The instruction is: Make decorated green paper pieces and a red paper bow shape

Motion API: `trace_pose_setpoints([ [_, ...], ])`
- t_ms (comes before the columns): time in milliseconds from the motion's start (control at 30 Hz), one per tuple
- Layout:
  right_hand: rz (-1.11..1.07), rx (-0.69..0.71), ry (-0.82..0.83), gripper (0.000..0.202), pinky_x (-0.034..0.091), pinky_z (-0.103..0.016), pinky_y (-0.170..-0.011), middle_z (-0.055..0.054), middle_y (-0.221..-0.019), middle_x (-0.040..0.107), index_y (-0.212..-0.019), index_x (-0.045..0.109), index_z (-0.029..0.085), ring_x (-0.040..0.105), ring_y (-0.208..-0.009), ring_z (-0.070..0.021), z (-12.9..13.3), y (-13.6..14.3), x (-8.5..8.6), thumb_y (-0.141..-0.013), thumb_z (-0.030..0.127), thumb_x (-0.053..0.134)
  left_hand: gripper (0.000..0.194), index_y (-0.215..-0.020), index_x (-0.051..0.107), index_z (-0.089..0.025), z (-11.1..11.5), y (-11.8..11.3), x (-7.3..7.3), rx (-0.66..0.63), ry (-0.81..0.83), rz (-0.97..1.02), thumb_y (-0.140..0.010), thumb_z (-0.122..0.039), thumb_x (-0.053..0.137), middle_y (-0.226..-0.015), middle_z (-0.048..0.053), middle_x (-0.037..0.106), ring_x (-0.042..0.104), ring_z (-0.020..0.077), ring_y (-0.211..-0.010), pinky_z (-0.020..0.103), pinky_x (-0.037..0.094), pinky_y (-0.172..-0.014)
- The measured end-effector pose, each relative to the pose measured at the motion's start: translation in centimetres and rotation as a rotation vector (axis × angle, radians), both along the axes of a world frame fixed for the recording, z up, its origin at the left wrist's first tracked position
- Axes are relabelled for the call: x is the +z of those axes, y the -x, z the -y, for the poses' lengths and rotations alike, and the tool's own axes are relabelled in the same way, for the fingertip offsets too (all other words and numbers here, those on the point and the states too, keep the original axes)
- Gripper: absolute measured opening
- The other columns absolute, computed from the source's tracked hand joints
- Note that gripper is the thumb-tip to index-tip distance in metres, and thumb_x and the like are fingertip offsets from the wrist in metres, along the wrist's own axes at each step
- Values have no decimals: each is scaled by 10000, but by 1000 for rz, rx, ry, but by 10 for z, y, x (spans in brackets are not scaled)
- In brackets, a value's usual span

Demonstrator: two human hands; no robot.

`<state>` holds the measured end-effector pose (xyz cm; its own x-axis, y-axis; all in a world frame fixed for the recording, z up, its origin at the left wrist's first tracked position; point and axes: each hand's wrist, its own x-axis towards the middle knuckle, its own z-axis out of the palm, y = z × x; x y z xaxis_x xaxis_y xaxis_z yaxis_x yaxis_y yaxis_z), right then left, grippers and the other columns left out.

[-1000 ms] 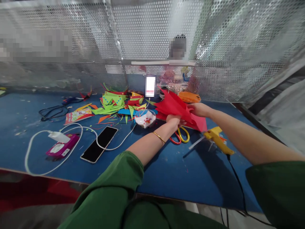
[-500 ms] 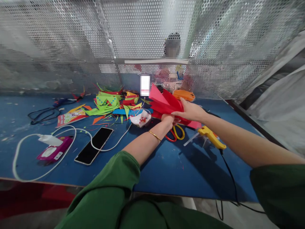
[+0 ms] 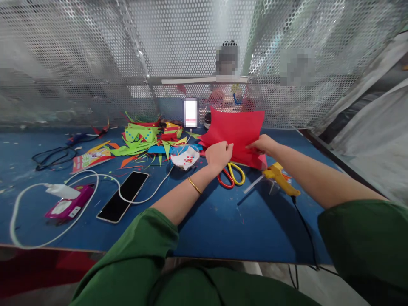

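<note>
A red sheet [image 3: 237,127] stands raised and slightly curved over other red and pink paper at the middle right. My left hand [image 3: 219,154] has its fingers closed on the sheet's lower left part. My right hand [image 3: 263,145] pinches its right side. Scissors [image 3: 237,174] with one red and one yellow handle lie just below the paper, their blades hidden. A yellow glue gun [image 3: 280,178] rests right of them, near my right forearm. Left of my left hand is a small bowl [image 3: 185,158] lined with white, holding small red bits.
Green, red and yellow paper cutouts [image 3: 140,132] and scraps lie at the back left. A black phone [image 3: 123,196], a purple power unit [image 3: 70,204] and a white cable are on the left. A lit phone [image 3: 191,112] leans near the mesh, with a person [image 3: 226,95] beyond.
The red sheet has opened out from a folded bunch and now faces me broadly. My hands have moved apart, the left one leftward. The orange item behind the paper is now hidden.
</note>
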<state>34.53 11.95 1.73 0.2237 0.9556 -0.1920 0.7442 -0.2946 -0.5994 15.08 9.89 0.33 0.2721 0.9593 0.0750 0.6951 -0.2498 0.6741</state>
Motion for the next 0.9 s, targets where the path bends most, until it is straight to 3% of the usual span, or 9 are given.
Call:
trace_pose_setpoints([
  [133, 44, -64, 130, 339, 585, -400, -836, -84, -1187, 664, -1221, 622, 159, 672, -985, -199, 4, 0, -2, -954, 368, 638, 360, -1266, 669, -228, -12, 6, -10, -237, -212, -231, -961, -227, 478, -1432, 91, 610, 408, 265, -1418, 442, 156, -1214],
  [233, 139, -100, 66, 308, 566, -326, -688, -120, -955, 712, -1058, 656, 91, 687, -808, -199, 13, -2, 9, -912, 360, 685, 352, -1207, 714, -238, -22, 9, -19, -352, -248, -396, -931, -220, 496, -1330, 82, 689, 533, 269, -1304, 489, 85, -1220],
  [367, 382, -127, -209, 502, 504, -417, -856, -304, -1278, 595, -1297, 507, 46, 597, -1173, -372, 42, 8, 33, -957, 413, 555, 442, -1326, 657, -257, -30, 8, -15, -410, -256, -543, -927, -234, 469, -1258, 96, 730, 626, 279, -1190, 544, 82, -1202],
  [433, 468, -9, -307, 477, 442, -422, -974, -277, -1426, 501, -1382, 433, 89, 488, -1325, -370, 62, 27, 38, -1008, 385, 403, 472, -1361, 636, -229, -33, 5, -7, -426, -247, -602, -919, -225, 470, -1221, 116, 746, 646, 282, -1164, 543, 59, -1204],
  [533, 547, 392, -184, 374, 473, -393, -940, -170, -1184, 679, -1168, 614, 164, 625, -1142, -337, 88, 64, 25, -900, 425, 613, 381, -1193, 744, -236, -37, -1, 5, -445, -210, -686, -871, -197, 543, -1185, 103, 762, 647, 287, -1168, 530, 54, -1211],
  [600, 577, 486, -72, 435, 523, -383, -873, -145, -1072, 712, -1148, 639, 153, 673, -1011, -302, 98, 86, 9, -807, 398, 752, 312, -1074, 786, -243, -38, -4, 10, -449, -178, -732, -837, -166, 598, -1158, 97, 771, 637, 292, -1186, 532, 75, -1214],
  [733, 627, 505, 44, 376, 560, -436, -902, -104, -1248, 644, -1262, 604, 172, 655, -1052, -223, 98, 107, -13, -948, 375, 638, 259, -1156, 711, -187, -36, -6, 12, -449, -125, -788, -920, -269, 646, -1242, 117, 699, 618, 282, -1190, 550, 353, -1130],
  [800, 624, 493, 65, 372, 564, -448, -907, -96, -1284, 622, -1278, 597, 176, 649, -1074, -221, 94, 107, -14, -965, 377, 619, 337, -1240, 634, -176, -35, -4, 11, -451, -109, -799, -955, -353, 631, -1292, 113, 636, 628, 261, -1142, 506, 511, -993],
  [900, 590, 459, 72, 436, 564, -409, -864, -123, -1211, 661, -1304, 571, 145, 668, -1027, -233, 92, 102, -6, -935, 365, 647, 361, -1277, 600, -182, -36, -1, 13, -453, -101, -788, -963, -360, 621, -1298, 112, 615, 641, 245, -1089, 461, 564, -909],
])
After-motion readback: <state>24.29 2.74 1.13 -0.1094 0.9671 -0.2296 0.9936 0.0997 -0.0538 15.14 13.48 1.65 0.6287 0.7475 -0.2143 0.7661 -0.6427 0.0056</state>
